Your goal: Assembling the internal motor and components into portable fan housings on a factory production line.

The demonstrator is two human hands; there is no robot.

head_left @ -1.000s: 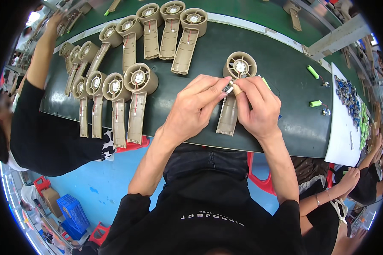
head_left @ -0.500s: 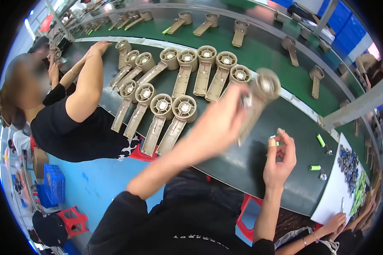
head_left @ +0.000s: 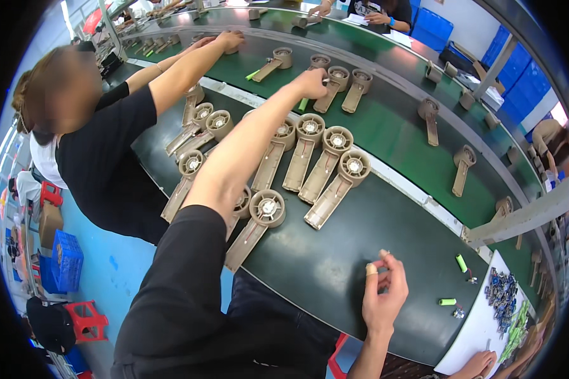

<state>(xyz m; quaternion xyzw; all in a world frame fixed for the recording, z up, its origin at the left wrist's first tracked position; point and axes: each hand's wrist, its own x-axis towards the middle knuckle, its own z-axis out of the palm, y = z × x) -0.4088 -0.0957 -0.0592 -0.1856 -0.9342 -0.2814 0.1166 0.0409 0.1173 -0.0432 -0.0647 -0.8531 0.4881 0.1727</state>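
Note:
My left hand (head_left: 311, 83) reaches far out over the green conveyor belt. Its fingers are closed at the edge of a beige handheld-fan housing (head_left: 339, 76) with a flat handle, touching it near where ring and handle meet. A thin green piece (head_left: 303, 104) shows just below that wrist; whether it belongs to a housing is hidden. Over the dark table, my right hand (head_left: 385, 290) is raised with bent fingers and covers on two fingertips. Thumb and forefinger are apart, nothing visible between them. Beside my left arm lie several fan housings (head_left: 267, 208) with white fan hubs and red wires.
Two green batteries (head_left: 447, 302) with small boards lie right of my right hand. A white sheet (head_left: 446, 363) bears piles of blue parts and green batteries. A metal post (head_left: 518, 221) stands at right. A co-worker (head_left: 101, 145) reaches over the belt on my left.
My left hand has carried a fan housing from above the table to the belt, further away and left. The view has shifted. My right hand stays raised over the table.

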